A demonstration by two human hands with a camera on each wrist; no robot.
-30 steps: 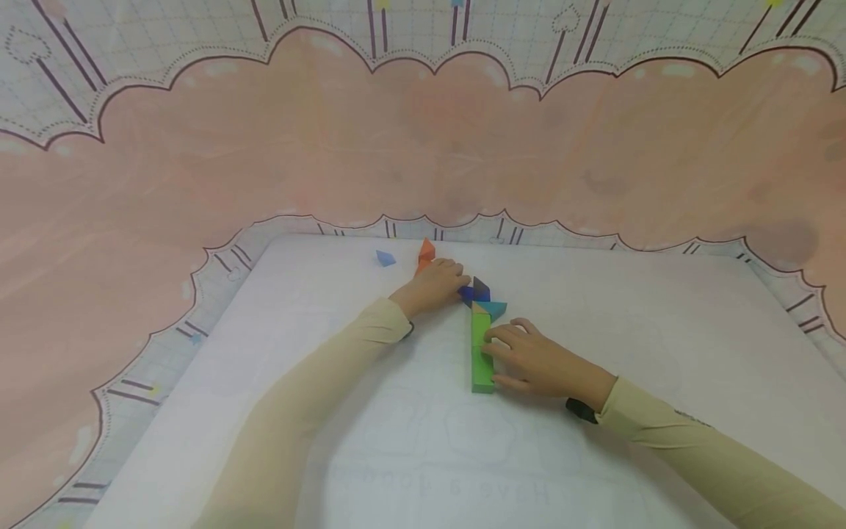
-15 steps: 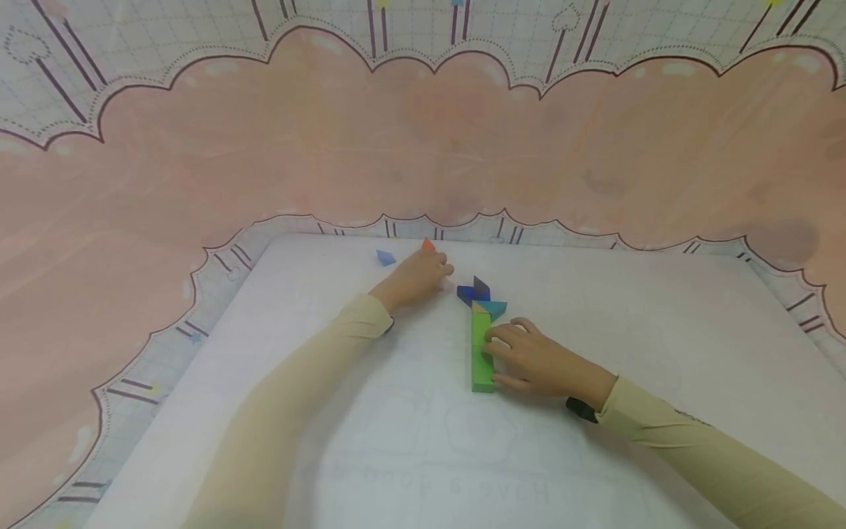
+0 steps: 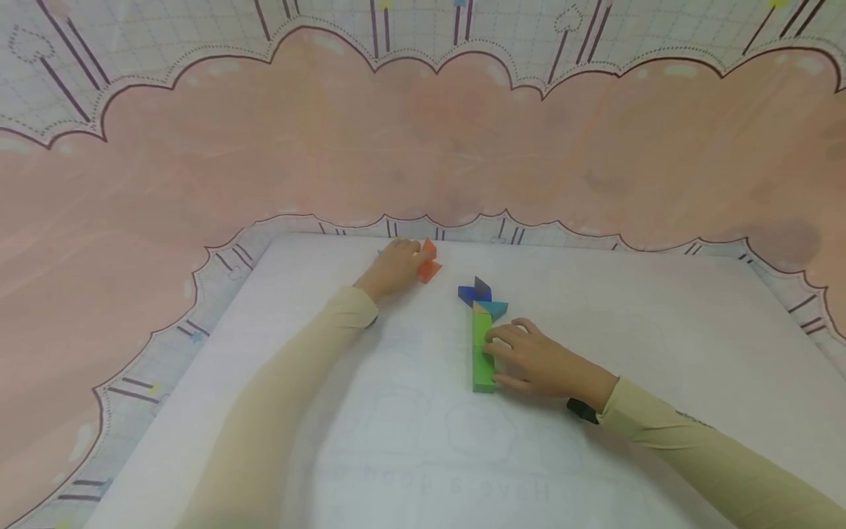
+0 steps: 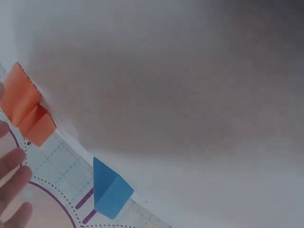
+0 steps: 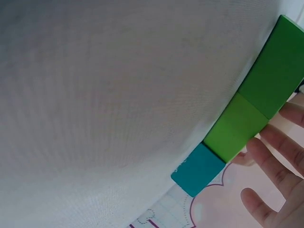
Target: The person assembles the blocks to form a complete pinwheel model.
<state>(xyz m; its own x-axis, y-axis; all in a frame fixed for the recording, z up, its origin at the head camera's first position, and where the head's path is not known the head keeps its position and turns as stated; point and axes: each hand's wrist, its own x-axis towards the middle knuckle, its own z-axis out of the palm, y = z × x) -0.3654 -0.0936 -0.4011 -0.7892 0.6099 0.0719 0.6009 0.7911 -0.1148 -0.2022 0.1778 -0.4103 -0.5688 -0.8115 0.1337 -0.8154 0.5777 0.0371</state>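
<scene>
My left hand (image 3: 394,266) hovers at the far side of the white board, between the orange blocks (image 3: 428,270) and a light blue block mostly hidden behind it in the head view. In the left wrist view, its fingers (image 4: 14,175) are spread and hold nothing; the blue block (image 4: 112,190) lies apart from them. My right hand (image 3: 538,360) rests along the right side of a row of green blocks (image 3: 482,367), fingertips (image 5: 261,145) right at their edge. Beyond that row sit a teal triangular block (image 3: 496,309) and dark blue blocks (image 3: 472,294).
The white board (image 3: 370,441) carries faint mirrored lettering near its front. Behind and around it spreads a pink cloth (image 3: 423,154) with scalloped outlines. A dark band (image 3: 583,410) shows under the right wrist.
My left hand has moved left and away from the dark blue blocks, past the orange blocks, uncovering them and covering most of the light blue one. The right hand stays still.
</scene>
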